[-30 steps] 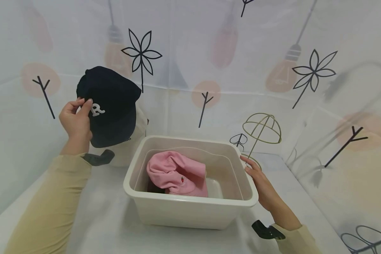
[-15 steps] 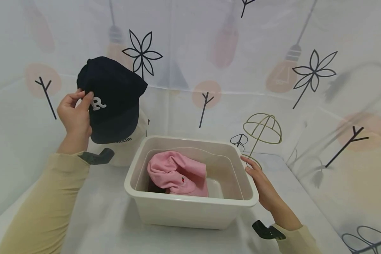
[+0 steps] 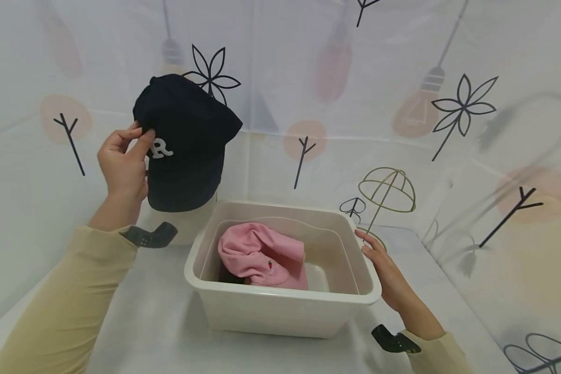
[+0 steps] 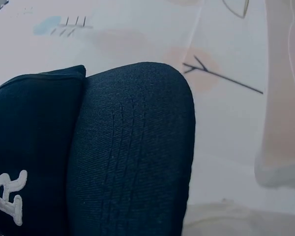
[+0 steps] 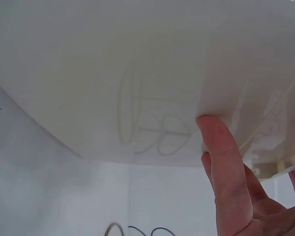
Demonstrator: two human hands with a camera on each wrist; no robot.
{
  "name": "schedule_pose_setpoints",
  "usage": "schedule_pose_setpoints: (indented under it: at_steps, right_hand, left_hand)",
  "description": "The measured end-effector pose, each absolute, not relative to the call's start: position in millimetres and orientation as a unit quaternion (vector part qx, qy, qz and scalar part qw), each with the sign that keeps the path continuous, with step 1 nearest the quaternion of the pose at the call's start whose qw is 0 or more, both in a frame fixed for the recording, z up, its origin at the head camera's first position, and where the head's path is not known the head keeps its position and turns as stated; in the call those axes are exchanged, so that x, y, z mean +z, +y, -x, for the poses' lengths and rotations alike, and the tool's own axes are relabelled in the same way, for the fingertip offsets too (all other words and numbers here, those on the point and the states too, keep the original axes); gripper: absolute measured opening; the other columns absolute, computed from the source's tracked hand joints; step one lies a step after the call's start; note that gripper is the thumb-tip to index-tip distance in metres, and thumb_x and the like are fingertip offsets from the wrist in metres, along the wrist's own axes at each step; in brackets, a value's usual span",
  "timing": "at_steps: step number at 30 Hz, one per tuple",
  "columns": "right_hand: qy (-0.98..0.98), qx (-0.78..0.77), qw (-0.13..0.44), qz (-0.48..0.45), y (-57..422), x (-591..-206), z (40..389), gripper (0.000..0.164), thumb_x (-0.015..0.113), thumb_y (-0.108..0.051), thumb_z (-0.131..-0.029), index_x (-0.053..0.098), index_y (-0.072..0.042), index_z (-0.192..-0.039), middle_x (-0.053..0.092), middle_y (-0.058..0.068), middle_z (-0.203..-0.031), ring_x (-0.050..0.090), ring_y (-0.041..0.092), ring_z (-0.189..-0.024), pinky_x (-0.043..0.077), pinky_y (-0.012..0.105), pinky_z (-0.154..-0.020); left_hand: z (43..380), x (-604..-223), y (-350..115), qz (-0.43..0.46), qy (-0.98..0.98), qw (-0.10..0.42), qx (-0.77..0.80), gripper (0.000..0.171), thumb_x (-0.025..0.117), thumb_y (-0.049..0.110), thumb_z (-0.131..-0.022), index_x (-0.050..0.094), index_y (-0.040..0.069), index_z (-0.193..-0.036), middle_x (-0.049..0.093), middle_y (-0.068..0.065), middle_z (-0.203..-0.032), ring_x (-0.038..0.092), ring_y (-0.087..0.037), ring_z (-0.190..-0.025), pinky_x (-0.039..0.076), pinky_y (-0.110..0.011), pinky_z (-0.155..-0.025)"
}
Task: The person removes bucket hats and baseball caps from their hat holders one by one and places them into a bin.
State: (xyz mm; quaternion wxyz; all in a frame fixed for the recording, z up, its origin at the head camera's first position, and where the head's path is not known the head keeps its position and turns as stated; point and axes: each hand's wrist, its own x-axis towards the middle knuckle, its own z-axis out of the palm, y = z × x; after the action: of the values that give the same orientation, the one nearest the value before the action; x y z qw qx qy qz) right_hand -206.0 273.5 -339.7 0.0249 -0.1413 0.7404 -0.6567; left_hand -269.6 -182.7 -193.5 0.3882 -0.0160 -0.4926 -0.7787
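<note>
The navy baseball cap (image 3: pixel 187 145) is up in the air to the left of the tub, pinched at the edge of its crown by the left hand (image 3: pixel 126 163), thumb in front and fingers behind, just beside the white letter R (image 3: pixel 160 148). The left wrist view shows its stitched brim from close by. Over the last second the cap has risen and shifted rightwards, so that it now covers most of the cream item (image 3: pixel 194 226) behind it, whose dark lettering showed half a second ago. That leaves the cap nearer the tub's back left corner, but not yet inside.

The white plastic tub (image 3: pixel 280 311) has stayed put on the worktop (image 3: pixel 159 322), and so has the pink cap (image 3: pixel 262 254) lying crumpled in its left half, with a small strawberry on its front. To the right of the pink cap, bare tub floor shows. The right hand (image 3: pixel 385 272) also keeps its place at the tub's right side, fingers against the outer wall near the rim; from these angles I cannot tell whether it grips the lip or merely steadies it.
</note>
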Motion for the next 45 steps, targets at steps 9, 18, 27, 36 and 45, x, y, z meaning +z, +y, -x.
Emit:
schedule_pose_setpoints:
  at_steps: [9, 18, 27, 36, 45]
  right_hand:
    - [0.743, -0.655, 0.023, 0.138, 273, -340, 205, 0.046, 0.032, -0.028, -0.102, 0.021, -0.016, -0.145, 0.038, 0.009, -0.128, 0.054, 0.013, -0.101, 0.050, 0.030, -0.079]
    - [0.747, -0.652, 0.020, 0.132, 273, -339, 205, 0.047, 0.032, -0.029, -0.102, 0.020, -0.015, -0.146, 0.035, 0.008, -0.130, 0.052, 0.012, -0.103, 0.049, 0.030, -0.080]
    - [0.743, -0.656, 0.020, 0.132, 273, -339, 205, 0.047, 0.032, -0.029, -0.102, 0.021, -0.015, -0.146, 0.036, 0.006, -0.130, 0.052, 0.012, -0.104, 0.049, 0.029, -0.080]
    - [0.744, -0.655, 0.020, 0.130, 273, -339, 204, 0.047, 0.033, -0.029, -0.102, 0.021, -0.015, -0.145, 0.036, 0.005, -0.130, 0.052, 0.011, -0.104, 0.049, 0.029, -0.081]
    - [0.743, -0.656, 0.021, 0.127, 272, -339, 203, 0.048, 0.032, -0.030, -0.102, 0.020, -0.015, -0.146, 0.030, 0.007, -0.134, 0.051, 0.011, -0.106, 0.048, 0.029, -0.082]
  left_hand:
    - [258, -189, -163, 0.057, -0.528, 0.354, -0.770, 0.010, 0.074, 0.003, -0.078, 0.066, 0.008, -0.080, 0.061, -0.005, -0.119, 0.051, -0.020, -0.115, 0.053, -0.023, -0.061]
    - [251, -191, -142, 0.102, -0.543, 0.327, -0.767, 0.007, 0.072, 0.004, -0.080, 0.066, 0.008, -0.081, 0.060, -0.006, -0.121, 0.051, -0.024, -0.115, 0.054, -0.028, -0.065]
    - [247, -193, -119, 0.144, -0.543, 0.295, -0.773, 0.010, 0.072, 0.003, -0.079, 0.066, 0.011, -0.077, 0.061, -0.006, -0.120, 0.056, -0.022, -0.109, 0.048, -0.018, -0.050]
    - [248, -200, -101, 0.175, -0.593, 0.245, -0.747, 0.014, 0.069, 0.006, -0.083, 0.063, 0.016, -0.076, 0.058, -0.006, -0.124, 0.058, -0.020, -0.107, 0.050, -0.020, -0.063]
    - [251, -208, -90, 0.229, -0.630, 0.190, -0.718, 0.014, 0.067, 0.005, -0.084, 0.062, 0.017, -0.079, 0.055, -0.007, -0.129, 0.055, -0.024, -0.113, 0.042, -0.035, -0.096]
